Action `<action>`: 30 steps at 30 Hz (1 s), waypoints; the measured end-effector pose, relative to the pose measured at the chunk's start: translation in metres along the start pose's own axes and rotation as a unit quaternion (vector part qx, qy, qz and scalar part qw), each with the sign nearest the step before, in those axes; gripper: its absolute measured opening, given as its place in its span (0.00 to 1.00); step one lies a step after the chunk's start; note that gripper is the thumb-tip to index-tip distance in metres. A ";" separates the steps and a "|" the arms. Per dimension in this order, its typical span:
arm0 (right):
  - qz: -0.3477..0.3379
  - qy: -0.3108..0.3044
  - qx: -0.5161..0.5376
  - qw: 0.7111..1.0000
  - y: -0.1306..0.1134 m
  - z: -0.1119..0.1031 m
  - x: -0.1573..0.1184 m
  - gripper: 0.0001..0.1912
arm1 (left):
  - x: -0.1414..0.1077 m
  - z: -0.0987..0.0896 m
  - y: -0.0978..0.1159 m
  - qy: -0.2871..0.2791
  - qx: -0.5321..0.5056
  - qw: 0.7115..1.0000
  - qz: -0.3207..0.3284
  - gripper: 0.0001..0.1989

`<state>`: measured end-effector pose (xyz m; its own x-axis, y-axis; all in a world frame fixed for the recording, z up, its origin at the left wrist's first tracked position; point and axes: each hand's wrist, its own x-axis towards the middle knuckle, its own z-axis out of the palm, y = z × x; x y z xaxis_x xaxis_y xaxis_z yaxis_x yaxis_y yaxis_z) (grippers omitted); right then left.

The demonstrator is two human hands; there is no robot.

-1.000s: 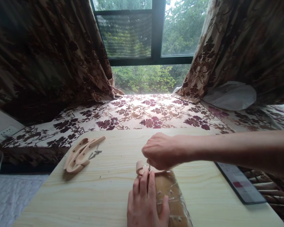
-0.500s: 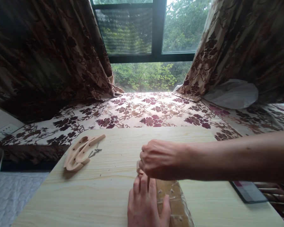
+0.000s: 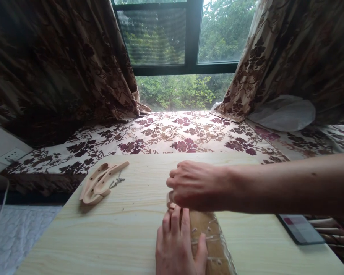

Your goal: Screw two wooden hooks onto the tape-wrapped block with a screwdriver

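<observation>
My left hand (image 3: 179, 244) lies over the left side of a brown block (image 3: 210, 244), which has clear tape and small pale knots on its top. Its fingers are stretched forward and its thumb is spread on the block. Just past the fingertips shows the end of a pale wooden piece (image 3: 169, 199); the rest of it is hidden under my hands. Directly above that end, my right hand (image 3: 193, 184) is closed in a fist, knuckles up. Whatever it grips is out of sight beneath the fingers.
Curved wooden pieces with holes (image 3: 96, 187) lie at the left of the pale tabletop (image 3: 109, 240), beside several small screws (image 3: 117, 182). A phone (image 3: 301, 229) rests near the right edge. Behind the table is a ledge with floral cloth (image 3: 180, 133), with a white plastic bag (image 3: 283, 112) on it.
My right fist has risen slightly and turned a little, showing more of the wooden end below it. My left hand stays on the block. The camera view has shifted slightly.
</observation>
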<state>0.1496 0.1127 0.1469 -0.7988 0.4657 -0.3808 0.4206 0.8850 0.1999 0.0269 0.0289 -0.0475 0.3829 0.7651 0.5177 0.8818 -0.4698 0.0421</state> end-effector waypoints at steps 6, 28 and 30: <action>-0.009 0.015 0.017 1.000 0.009 0.006 0.004 0.09 | 0.000 0.001 0.004 0.006 -0.025 0.999 -0.019 0.27; -0.022 0.072 0.053 0.996 0.031 0.026 -0.003 0.08 | -0.001 0.003 -0.001 0.003 -0.015 1.000 0.006 0.32; -0.024 0.072 0.057 0.995 0.031 0.026 -0.003 0.08 | -0.001 0.003 -0.002 0.002 -0.011 1.000 0.003 0.32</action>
<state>0.1763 0.1388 0.1307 -0.8691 0.4254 -0.2524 0.4200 0.9042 0.0778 0.0258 0.0300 -0.0503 0.3875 0.7597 0.5222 0.8726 -0.4850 0.0579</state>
